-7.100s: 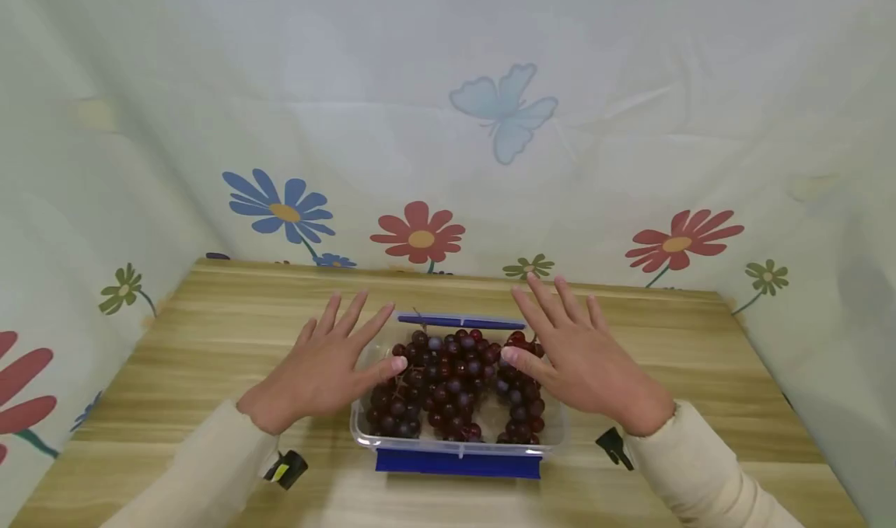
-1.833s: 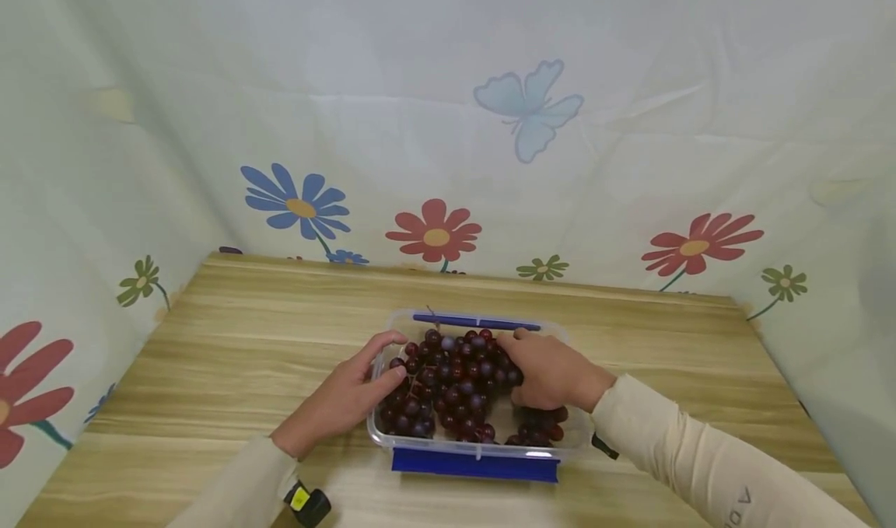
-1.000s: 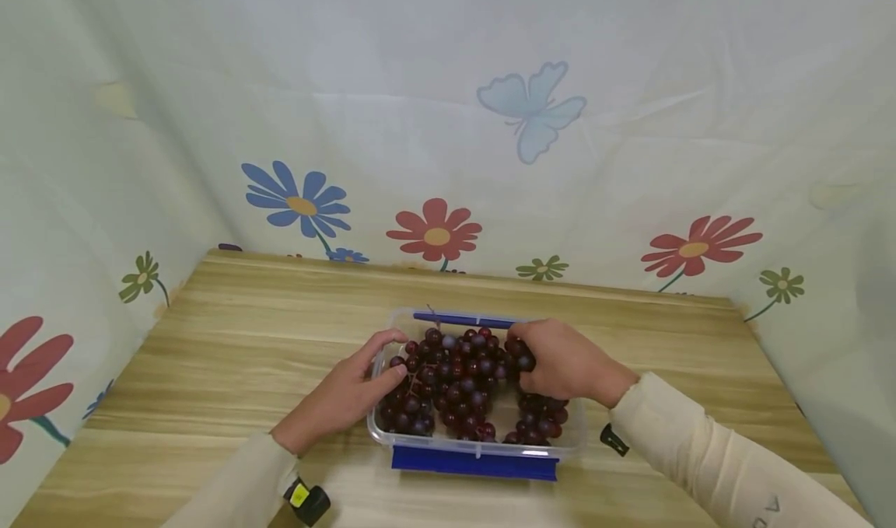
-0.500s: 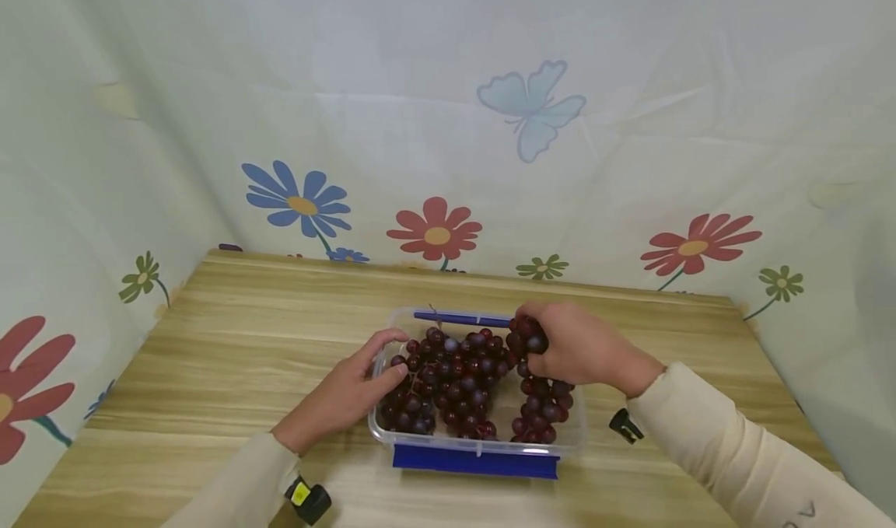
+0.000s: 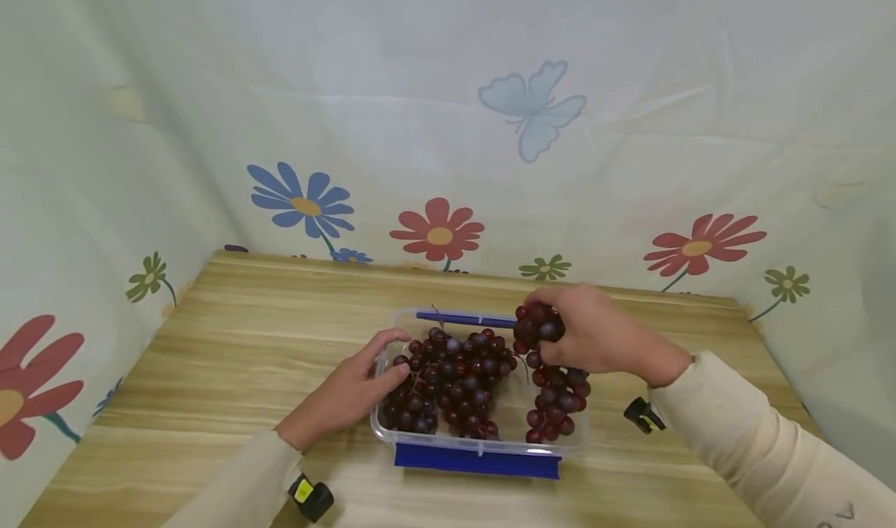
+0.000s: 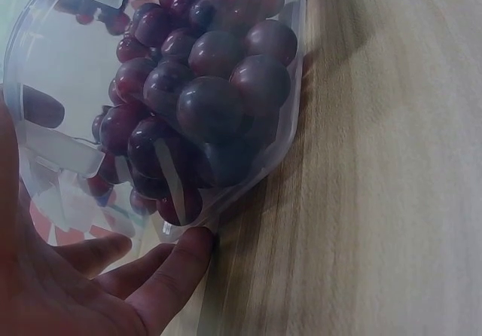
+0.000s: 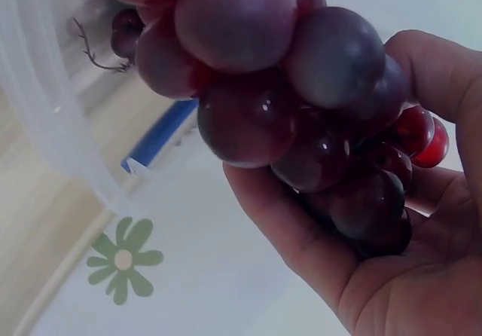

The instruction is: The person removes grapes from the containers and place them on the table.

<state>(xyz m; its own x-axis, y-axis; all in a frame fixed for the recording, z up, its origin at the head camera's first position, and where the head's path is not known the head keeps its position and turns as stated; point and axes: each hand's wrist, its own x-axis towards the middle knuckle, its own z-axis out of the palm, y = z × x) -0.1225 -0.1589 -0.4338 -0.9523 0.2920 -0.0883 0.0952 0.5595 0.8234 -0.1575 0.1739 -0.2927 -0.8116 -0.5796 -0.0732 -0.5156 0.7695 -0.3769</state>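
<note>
In the head view a clear plastic container point(image 5: 518, 447) with blue clip flaps stands on the table, holding dark red grapes point(image 5: 465, 376) at its left and middle. My right hand point(image 5: 609, 333) grips the upper end of a bunch of grapes point(image 5: 553, 400), which hangs down at the container's right side. The right wrist view shows the thumb and fingers curled round that bunch point(image 7: 241, 117). My left hand point(image 5: 350, 392) holds the container's left wall, thumb over the rim. Its fingertips point(image 6: 192, 249) touch the outside of the wall low down in the left wrist view.
The wood-grain table point(image 5: 280, 318) reaches back to a pale curtain point(image 5: 392, 108) printed with flowers and a butterfly. A thin bare stem point(image 5: 523, 366) shows between the grapes in the container and the held bunch. The container's back clip point(image 5: 465, 319) lies folded outward.
Both hands came down from above the container. The right hand took hold of the right bunch and raised it up and to the right. The left hand stays on the container's left wall.
</note>
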